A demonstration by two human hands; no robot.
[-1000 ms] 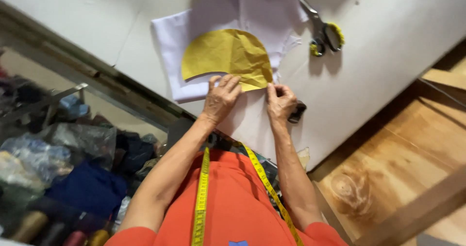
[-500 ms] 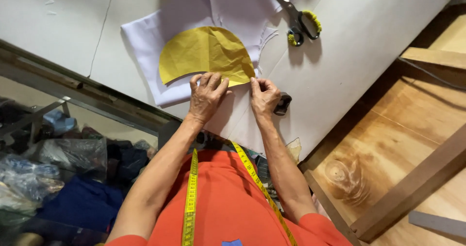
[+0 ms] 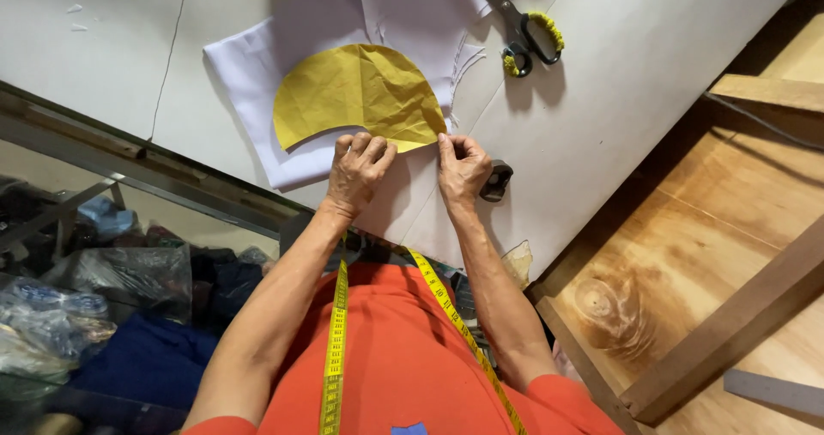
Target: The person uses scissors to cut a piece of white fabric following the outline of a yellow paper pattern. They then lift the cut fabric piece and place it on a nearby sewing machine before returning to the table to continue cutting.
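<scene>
A crumpled yellow paper pattern (image 3: 360,91), half-moon shaped, lies on a piece of white fabric (image 3: 257,83) spread on the white table (image 3: 652,48). My left hand (image 3: 359,170) presses flat on the fabric at the pattern's near edge, fingertips touching the yellow paper. My right hand (image 3: 462,167) pinches the fabric edge at the pattern's right corner. A yellow measuring tape (image 3: 333,349) hangs round my neck over an orange shirt.
Scissors with yellow-wrapped handles (image 3: 525,33) lie on the table beyond the fabric. A small dark object (image 3: 498,181) sits just right of my right hand. Wooden floor and beams (image 3: 730,332) are to the right; bags and cloth (image 3: 103,298) fill the left below the table edge.
The view has shifted slightly, so the table contents sit a little differently in frame. Both hands stay at the pattern's near edge; the right hand's fingers have closed into a pinch.
</scene>
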